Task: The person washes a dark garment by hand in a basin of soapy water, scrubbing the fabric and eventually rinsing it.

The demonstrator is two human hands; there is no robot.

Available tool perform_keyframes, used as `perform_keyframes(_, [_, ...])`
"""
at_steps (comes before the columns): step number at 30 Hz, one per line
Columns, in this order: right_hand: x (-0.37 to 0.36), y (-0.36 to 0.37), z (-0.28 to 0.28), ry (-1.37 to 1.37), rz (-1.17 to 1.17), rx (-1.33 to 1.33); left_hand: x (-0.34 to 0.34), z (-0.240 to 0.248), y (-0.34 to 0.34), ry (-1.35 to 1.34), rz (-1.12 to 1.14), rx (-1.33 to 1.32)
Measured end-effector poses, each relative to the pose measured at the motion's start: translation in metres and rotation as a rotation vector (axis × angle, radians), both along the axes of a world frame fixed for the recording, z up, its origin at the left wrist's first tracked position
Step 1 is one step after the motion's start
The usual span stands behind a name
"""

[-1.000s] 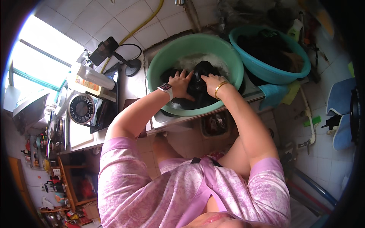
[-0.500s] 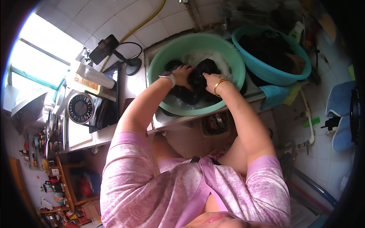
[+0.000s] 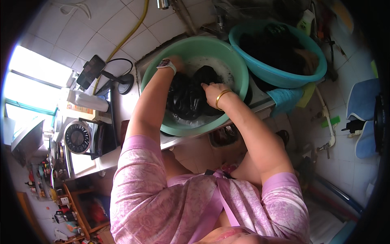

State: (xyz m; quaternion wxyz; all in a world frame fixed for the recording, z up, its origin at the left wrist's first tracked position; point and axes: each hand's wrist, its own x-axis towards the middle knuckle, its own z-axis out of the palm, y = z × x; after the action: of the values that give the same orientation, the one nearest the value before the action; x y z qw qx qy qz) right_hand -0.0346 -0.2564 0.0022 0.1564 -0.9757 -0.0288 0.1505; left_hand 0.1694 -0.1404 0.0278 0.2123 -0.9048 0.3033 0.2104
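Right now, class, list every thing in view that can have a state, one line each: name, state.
Green basin: holding sudsy water
Dark cloth: wet, bunched, inside the green basin
Left hand: blurred, inside the basin's far-left side
Right hand: fingers on the dark cloth
Blue basin: holding heaped dark fabric
Turquoise cloth: hanging
Phone: propped on a stand

We note smooth, matt plastic in the green basin (image 3: 203,46) and the turquoise tub (image 3: 278,76). The black cloth (image 3: 191,97) looks wet, its folds glossy. We find shiny, gold-coloured metal in the bracelet (image 3: 221,99), polished metal at the tap (image 3: 163,4), matt fabric in the blue towel (image 3: 283,101) and smooth wall tiles (image 3: 118,22).
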Motion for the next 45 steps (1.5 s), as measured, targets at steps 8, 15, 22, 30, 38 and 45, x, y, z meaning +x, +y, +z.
perform_keyframes(8, [0.002, 0.008, -0.009, -0.079, -0.021, -0.008, 0.008, -0.101, -0.030, -0.383, -0.108, -0.038])
perform_keyframes(15, [-0.006, 0.012, 0.004, -0.107, 0.060, -0.016, 0.003, -0.093, 0.014, -0.061, -0.370, -0.477])
perform_keyframes(22, [-0.003, 0.008, 0.006, -0.035, 0.052, 0.039, 0.006, -0.085, 0.033, 0.192, -0.119, -0.313])
perform_keyframes(30, [-0.018, 0.017, 0.006, -0.650, 0.107, 0.175, -0.012, -0.064, 0.048, 0.403, -0.048, -0.297])
perform_keyframes(38, [-0.034, 0.028, 0.024, -0.030, 0.189, 0.130, -0.051, -0.049, 0.051, -0.111, -0.076, -0.622])
perform_keyframes(45, [-0.026, 0.026, 0.035, 0.119, 0.096, 0.027, -0.098, 0.022, 0.045, -0.413, -0.195, -0.753])
